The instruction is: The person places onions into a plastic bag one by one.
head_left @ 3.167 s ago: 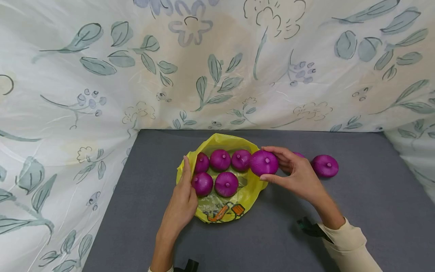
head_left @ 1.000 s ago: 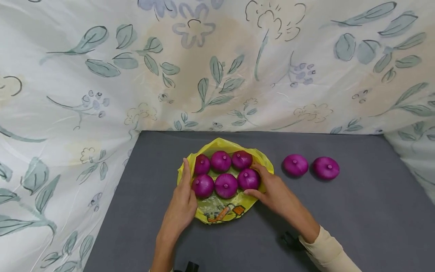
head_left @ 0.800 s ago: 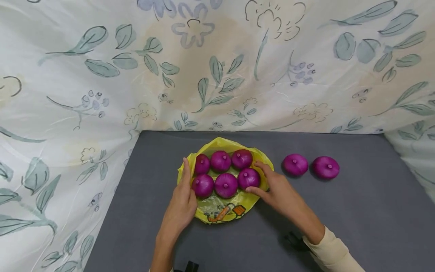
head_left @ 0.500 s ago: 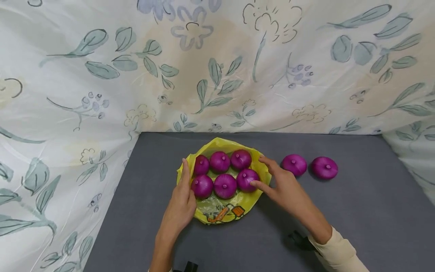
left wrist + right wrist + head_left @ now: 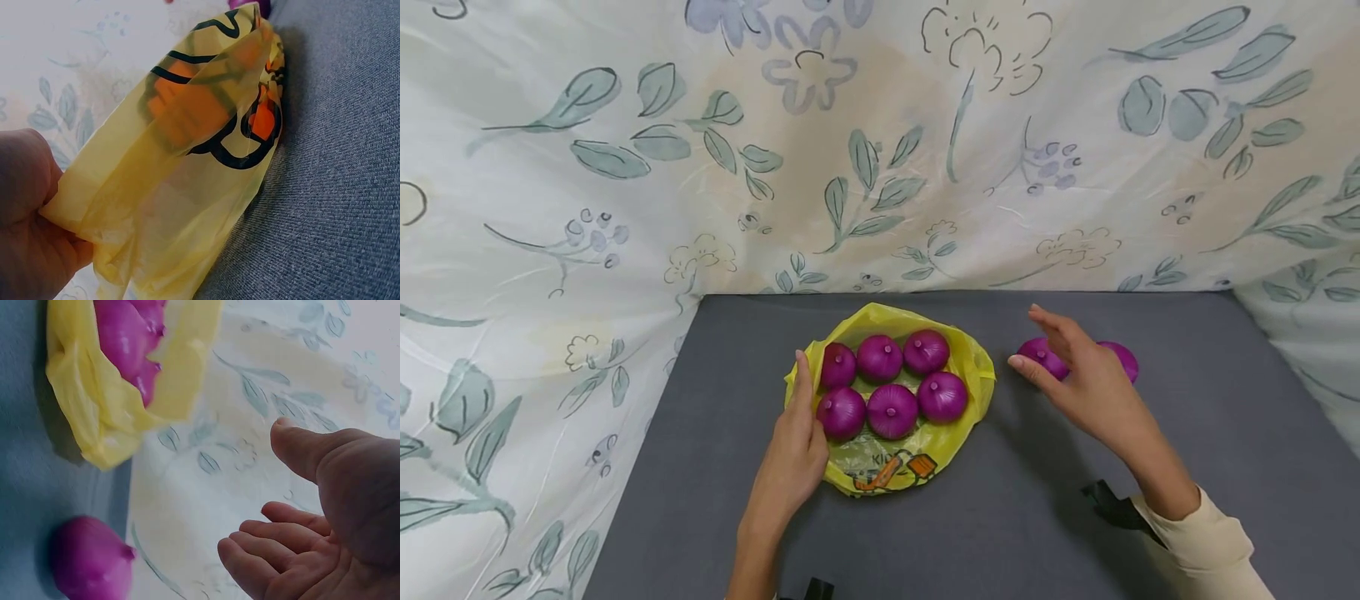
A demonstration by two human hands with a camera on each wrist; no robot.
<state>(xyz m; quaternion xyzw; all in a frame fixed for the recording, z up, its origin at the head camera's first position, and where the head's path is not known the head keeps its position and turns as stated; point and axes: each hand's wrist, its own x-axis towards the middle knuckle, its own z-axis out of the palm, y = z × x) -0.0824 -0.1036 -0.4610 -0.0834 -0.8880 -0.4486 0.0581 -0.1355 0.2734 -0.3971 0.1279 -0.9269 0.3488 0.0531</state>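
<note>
A yellow plastic bag [image 5: 973, 400] sits on the table with its mouth spread upward, several purple onions [image 5: 892, 411] inside in two rows. My left hand [image 5: 790, 462] grips the bag's left rim; the left wrist view shows the yellow plastic [image 5: 169, 206] pinched between thumb and fingers. Over the table right of the bag, my right hand [image 5: 1090, 387] is raised with nothing in it, thumb and fingers apart. Beyond it lie two loose onions, one [image 5: 1041, 357] partly behind the fingers, the other [image 5: 1123, 360] partly behind the hand. The right wrist view shows a loose onion [image 5: 92, 559] below the hand.
A dark grey cloth [image 5: 917, 550] covers the table. White sheeting printed with leaves and flowers [image 5: 880, 183] hangs along the back and both sides. Dark camera mounts [image 5: 1112, 504] are on the wrists.
My right hand has set an onion in the bag's front right, let go of it, and moved right to the loose onions. My left hand stays at the bag's rim.
</note>
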